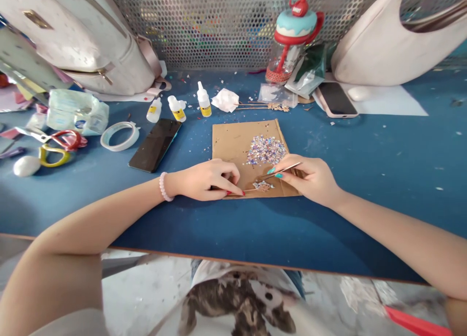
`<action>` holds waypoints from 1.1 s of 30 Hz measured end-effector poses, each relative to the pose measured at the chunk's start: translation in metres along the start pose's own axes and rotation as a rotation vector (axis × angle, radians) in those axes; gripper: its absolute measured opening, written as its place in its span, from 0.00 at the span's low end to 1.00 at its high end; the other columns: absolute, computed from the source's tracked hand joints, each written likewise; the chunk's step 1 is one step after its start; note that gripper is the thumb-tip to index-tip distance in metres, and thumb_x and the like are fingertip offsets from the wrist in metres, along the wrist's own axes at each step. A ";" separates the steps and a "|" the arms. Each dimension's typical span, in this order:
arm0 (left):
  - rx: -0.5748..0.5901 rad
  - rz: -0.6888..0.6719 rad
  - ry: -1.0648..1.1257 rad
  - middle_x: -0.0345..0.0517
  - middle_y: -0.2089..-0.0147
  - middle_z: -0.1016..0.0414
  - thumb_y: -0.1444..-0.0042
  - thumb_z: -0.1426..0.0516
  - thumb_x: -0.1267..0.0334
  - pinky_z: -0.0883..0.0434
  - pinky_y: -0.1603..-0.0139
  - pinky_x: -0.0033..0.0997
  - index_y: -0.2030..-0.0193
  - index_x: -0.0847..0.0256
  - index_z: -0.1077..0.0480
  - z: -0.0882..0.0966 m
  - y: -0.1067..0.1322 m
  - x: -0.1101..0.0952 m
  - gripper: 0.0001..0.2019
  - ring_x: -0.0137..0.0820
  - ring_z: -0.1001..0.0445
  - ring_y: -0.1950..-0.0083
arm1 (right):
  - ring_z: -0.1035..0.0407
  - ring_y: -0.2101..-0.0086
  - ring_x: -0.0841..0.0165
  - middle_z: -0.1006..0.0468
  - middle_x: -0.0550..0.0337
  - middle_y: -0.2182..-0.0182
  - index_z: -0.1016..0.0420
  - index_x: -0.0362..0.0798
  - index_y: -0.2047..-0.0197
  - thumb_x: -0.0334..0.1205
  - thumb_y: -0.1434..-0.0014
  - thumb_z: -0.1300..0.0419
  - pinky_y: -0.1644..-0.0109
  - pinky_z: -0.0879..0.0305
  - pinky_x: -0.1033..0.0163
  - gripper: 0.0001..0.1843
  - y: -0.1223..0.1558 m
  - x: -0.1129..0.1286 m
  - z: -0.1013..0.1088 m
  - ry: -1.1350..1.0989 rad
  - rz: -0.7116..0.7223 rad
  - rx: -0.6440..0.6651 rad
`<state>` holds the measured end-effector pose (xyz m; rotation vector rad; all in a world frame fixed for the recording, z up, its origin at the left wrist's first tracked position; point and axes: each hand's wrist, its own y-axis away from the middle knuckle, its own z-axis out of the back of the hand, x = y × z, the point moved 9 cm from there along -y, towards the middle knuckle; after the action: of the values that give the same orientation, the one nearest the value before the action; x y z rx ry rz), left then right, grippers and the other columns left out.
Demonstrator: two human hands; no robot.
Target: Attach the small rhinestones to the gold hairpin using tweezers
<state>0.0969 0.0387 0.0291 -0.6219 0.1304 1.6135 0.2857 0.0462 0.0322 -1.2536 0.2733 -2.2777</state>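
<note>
My right hand (315, 180) pinches metal tweezers (290, 168), whose tips point left, just above an ornamental head (263, 186) covered with small shiny pieces. This head sits at the end of a thin hairpin (251, 190) lying on a brown cardboard sheet (229, 141). At the sheet's front edge, my left hand (215, 180) is closed, its thumb and forefinger on the pin's left end. Behind the tweezers, a heap of glittering multicoloured chips (266, 150) rests on the cardboard.
Behind the cardboard are small glue bottles (205, 101), a crumpled tissue (226, 100) and more hairpins (272, 107). A black phone (156, 145), tape roll (119, 136) and scissors (54, 156) lie left. Another phone (337, 100), a cup (288, 39) and a bag (379, 48) are right.
</note>
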 end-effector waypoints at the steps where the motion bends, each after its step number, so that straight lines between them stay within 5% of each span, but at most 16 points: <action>1: 0.002 0.001 -0.001 0.51 0.53 0.23 0.32 0.47 0.66 0.28 0.52 0.32 0.46 0.51 0.21 0.000 0.000 0.000 0.16 0.30 0.24 0.61 | 0.22 0.68 0.67 0.15 0.59 0.66 0.18 0.55 0.63 0.49 0.36 0.37 0.64 0.28 0.62 0.10 0.000 0.001 0.000 -0.002 0.006 0.002; 33: -0.022 0.039 -0.024 0.54 0.51 0.24 0.32 0.48 0.69 0.28 0.50 0.29 0.46 0.58 0.21 -0.003 0.001 0.007 0.16 0.31 0.23 0.57 | 0.19 0.64 0.65 0.14 0.60 0.63 0.17 0.55 0.62 0.41 0.37 0.36 0.59 0.24 0.60 0.06 0.000 -0.007 0.011 0.134 0.013 -0.159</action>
<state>0.0969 0.0437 0.0226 -0.6197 0.1073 1.6612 0.2976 0.0510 0.0335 -1.1730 0.5185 -2.3706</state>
